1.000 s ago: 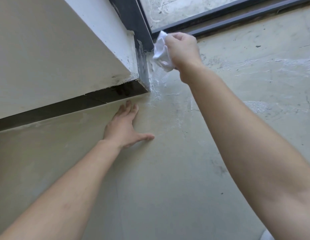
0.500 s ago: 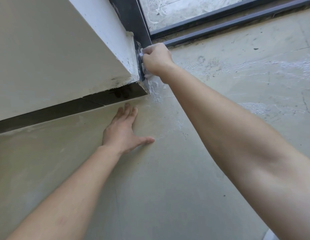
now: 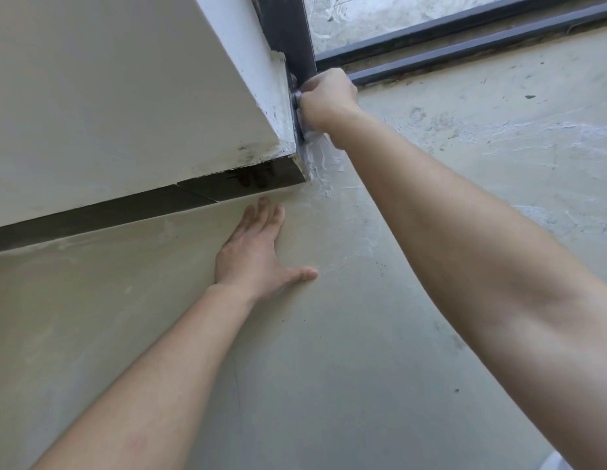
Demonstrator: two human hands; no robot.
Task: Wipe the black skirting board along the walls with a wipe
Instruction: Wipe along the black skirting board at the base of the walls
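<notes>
The black skirting board (image 3: 132,212) runs along the foot of the cream wall, turns at the corner and continues as a short strip toward the dark frame. My right hand (image 3: 327,98) is closed on a white wipe (image 3: 312,135) and presses it against that short strip just past the corner; most of the wipe is hidden under my hand. My left hand (image 3: 258,252) lies flat on the concrete floor, fingers spread, its fingertips just short of the skirting board near the corner.
A cream wall (image 3: 108,96) fills the upper left. A dark door frame post (image 3: 291,32) rises beyond the corner, with dark floor rails (image 3: 464,42) running right. White plaster smears mark the concrete floor (image 3: 464,147) by the corner.
My right hand has carried the wipe left from open air onto the skirting strip at the corner and now presses it there. My left hand has stayed flat on the floor.
</notes>
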